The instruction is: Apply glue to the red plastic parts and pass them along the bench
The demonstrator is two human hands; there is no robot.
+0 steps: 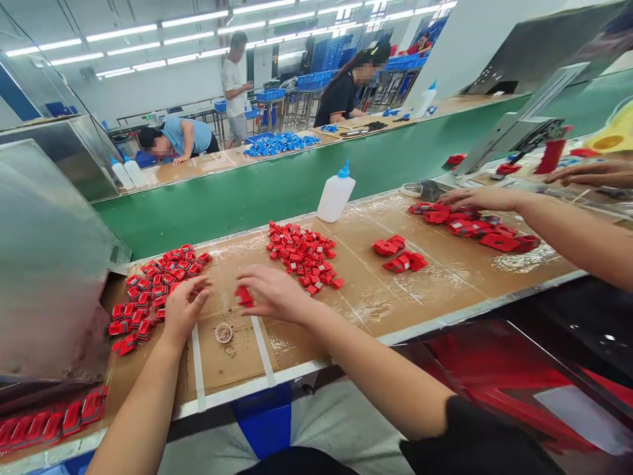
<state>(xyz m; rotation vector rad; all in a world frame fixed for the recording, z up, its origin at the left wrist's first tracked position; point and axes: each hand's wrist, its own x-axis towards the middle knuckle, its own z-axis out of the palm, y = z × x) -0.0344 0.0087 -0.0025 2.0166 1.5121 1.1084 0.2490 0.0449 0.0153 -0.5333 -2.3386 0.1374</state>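
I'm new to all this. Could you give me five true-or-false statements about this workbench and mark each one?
1. The right hand holds a small red part. True.
2. The left hand is gripping a bottle. False: the left hand has no bottle in it and is beside a pile of red parts.
3. A small round dish sits between two pale strips on the bench. True.
4. The pile of blue parts is on the near bench. False: the blue parts lie beyond the green surface.
5. The white bottle on the near bench has a blue cap. True.
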